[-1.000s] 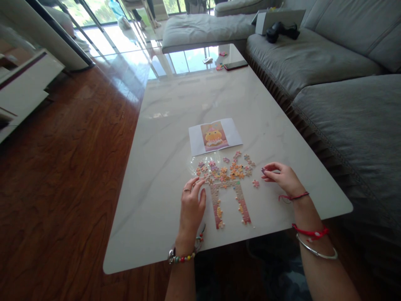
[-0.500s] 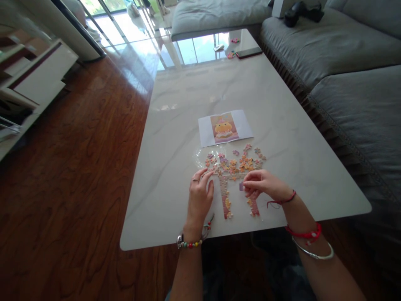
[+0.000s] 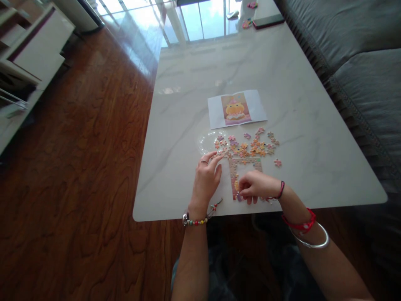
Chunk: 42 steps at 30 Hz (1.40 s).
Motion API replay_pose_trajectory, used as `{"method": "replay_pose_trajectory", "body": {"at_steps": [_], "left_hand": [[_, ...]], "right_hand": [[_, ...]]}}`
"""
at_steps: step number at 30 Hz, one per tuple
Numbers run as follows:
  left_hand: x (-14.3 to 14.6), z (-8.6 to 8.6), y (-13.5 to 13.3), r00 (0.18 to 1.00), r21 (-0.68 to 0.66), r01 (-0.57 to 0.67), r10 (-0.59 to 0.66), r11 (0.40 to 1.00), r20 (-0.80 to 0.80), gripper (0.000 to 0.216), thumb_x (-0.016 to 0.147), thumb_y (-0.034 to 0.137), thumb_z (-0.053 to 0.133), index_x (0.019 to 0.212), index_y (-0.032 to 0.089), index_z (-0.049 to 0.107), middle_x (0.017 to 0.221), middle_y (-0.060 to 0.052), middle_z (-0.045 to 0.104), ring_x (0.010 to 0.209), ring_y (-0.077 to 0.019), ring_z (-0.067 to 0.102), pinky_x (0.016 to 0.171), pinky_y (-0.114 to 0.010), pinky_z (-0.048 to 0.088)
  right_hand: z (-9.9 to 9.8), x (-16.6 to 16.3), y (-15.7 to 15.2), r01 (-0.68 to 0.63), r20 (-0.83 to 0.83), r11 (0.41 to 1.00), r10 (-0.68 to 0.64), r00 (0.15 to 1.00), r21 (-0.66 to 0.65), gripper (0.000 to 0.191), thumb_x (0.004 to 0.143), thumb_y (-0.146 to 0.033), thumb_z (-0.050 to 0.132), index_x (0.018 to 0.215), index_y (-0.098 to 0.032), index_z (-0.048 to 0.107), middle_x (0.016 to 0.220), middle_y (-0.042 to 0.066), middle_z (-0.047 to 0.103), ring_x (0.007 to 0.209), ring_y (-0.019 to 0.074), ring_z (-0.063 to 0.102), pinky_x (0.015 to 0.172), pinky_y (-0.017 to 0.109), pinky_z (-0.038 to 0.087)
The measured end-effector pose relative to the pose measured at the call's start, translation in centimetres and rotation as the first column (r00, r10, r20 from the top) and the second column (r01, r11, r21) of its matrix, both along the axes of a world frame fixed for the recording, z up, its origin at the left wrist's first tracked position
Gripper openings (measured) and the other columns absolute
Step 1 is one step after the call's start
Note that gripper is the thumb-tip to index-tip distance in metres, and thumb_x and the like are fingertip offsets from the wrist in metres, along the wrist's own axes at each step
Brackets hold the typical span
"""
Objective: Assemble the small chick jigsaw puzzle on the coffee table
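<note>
A partly joined jigsaw puzzle frame [image 3: 233, 175] lies near the table's front edge, with a top row and two sides. My right hand [image 3: 258, 184] reaches over its inside and covers most of the right side. Its thumb and fingers pinch a purple puzzle piece [image 3: 239, 196] at the lower end of the left side. My left hand [image 3: 206, 179] rests to the left of the frame, fingers apart and curved, fingertips by the loose puzzle pieces [image 3: 258, 147] spread beyond the top row. One pink piece [image 3: 277, 162] lies alone on the right.
Beyond the pieces lies a creased paper sheet [image 3: 216, 112] with a printed yellow character. A clear round plastic thing [image 3: 205, 142] is left of the pieces. A dark phone [image 3: 268, 21] lies at the far end of the marbled table [image 3: 175, 167]. A grey sofa [image 3: 351, 31] runs along the right.
My right hand has carried the purple piece from the right side of the frame down and left to its lower left end. The left hand keeps its pose. The view has tilted downward.
</note>
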<state>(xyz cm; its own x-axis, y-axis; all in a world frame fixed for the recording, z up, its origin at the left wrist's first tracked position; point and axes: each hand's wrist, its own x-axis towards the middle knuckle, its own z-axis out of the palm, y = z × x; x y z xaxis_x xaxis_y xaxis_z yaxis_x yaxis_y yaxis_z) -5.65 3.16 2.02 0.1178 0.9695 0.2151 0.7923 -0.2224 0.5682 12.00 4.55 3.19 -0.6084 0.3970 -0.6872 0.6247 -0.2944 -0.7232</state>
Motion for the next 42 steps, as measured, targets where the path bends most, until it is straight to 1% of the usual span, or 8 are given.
{"method": "replay_pose_trajectory", "body": {"at_steps": [5,8,13,20,26,36,39,42], "left_hand": [[-0.6,0.0,-0.2,1.000,-0.010,0.008,-0.008,1.000,-0.030,0.025,0.080,0.015,0.047,0.104,0.019,0.054,0.116,-0.008,0.051,0.110,-0.0198,0.046,0.094,-0.040,0.040],[-0.7,0.0,-0.3,0.995,-0.032,0.070,-0.072,0.997,-0.068,0.025,0.079,0.016,0.049,0.104,0.019,0.054,0.118,-0.008,0.050,0.113,-0.0204,0.044,0.096,-0.040,0.038],[-0.3,0.0,-0.8,0.979,-0.042,0.151,-0.156,0.988,-0.131,0.026,0.078,0.019,0.052,0.104,0.021,0.054,0.123,-0.007,0.046,0.121,-0.0236,0.035,0.098,-0.044,0.034],[-0.3,-0.2,-1.3,0.977,-0.039,0.138,-0.142,0.990,-0.157,0.025,0.079,0.020,0.051,0.103,0.021,0.054,0.122,-0.008,0.047,0.120,-0.0240,0.035,0.096,-0.046,0.036],[-0.5,-0.2,-1.2,0.978,-0.036,0.127,-0.132,0.991,-0.160,0.025,0.079,0.019,0.050,0.103,0.021,0.054,0.122,-0.008,0.047,0.120,-0.0240,0.036,0.095,-0.046,0.036],[-0.4,-0.1,-0.7,0.980,-0.051,0.106,-0.113,0.993,-0.167,0.026,0.079,0.019,0.050,0.105,0.022,0.054,0.122,-0.008,0.047,0.119,-0.0237,0.037,0.096,-0.045,0.036],[-0.3,-0.1,-0.7,0.979,-0.048,0.109,-0.116,0.993,-0.166,0.026,0.079,0.019,0.050,0.105,0.022,0.054,0.122,-0.007,0.047,0.119,-0.0236,0.036,0.096,-0.045,0.037],[-0.4,-0.3,-0.7,0.979,-0.039,0.111,-0.115,0.993,-0.165,0.026,0.079,0.018,0.049,0.105,0.022,0.054,0.122,-0.007,0.048,0.119,-0.0233,0.037,0.096,-0.045,0.036]], "right_hand": [[-0.1,-0.7,-0.6,-0.076,0.025,0.997,0.076,0.997,0.005,0.008,0.065,-0.013,0.050,0.067,-0.012,0.058,0.056,0.001,0.063,0.044,0.0088,0.058,0.037,0.015,0.044],[-0.2,-0.9,-0.9,-0.084,0.071,0.996,0.082,0.994,0.022,0.009,0.066,-0.012,0.048,0.066,-0.013,0.057,0.057,0.002,0.063,0.044,0.0094,0.058,0.037,0.016,0.045],[0.3,-1.2,-1.3,-0.129,0.182,0.984,0.105,0.978,0.124,0.011,0.068,-0.012,0.047,0.063,-0.012,0.058,0.053,0.002,0.062,0.041,0.0092,0.057,0.037,0.015,0.042],[0.7,-1.5,-1.8,-0.200,0.240,0.943,0.136,0.961,0.267,0.014,0.069,-0.014,0.047,0.060,-0.012,0.058,0.051,0.002,0.061,0.040,0.0086,0.055,0.036,0.014,0.038],[0.9,-1.7,-1.7,-0.224,0.260,0.938,0.155,0.953,0.263,0.014,0.069,-0.014,0.046,0.063,-0.013,0.059,0.054,0.002,0.062,0.040,0.0072,0.054,0.034,0.013,0.035],[0.7,-2.2,-1.8,-0.253,0.289,0.929,0.172,0.942,0.270,0.013,0.067,-0.013,0.047,0.061,-0.013,0.059,0.048,0.001,0.059,0.036,0.0066,0.051,0.034,0.014,0.034],[1.2,-1.5,-1.4,-0.195,0.183,0.947,0.150,0.972,0.255,0.011,0.068,-0.017,0.049,0.063,-0.013,0.058,0.047,-0.001,0.056,0.037,0.0066,0.050,0.036,0.015,0.035],[1.7,1.4,-0.2,-0.048,-0.006,0.977,0.050,0.999,0.208,0.015,0.071,-0.027,0.052,0.068,-0.013,0.058,0.049,-0.002,0.054,0.039,0.0063,0.049,0.039,0.016,0.037]]}}
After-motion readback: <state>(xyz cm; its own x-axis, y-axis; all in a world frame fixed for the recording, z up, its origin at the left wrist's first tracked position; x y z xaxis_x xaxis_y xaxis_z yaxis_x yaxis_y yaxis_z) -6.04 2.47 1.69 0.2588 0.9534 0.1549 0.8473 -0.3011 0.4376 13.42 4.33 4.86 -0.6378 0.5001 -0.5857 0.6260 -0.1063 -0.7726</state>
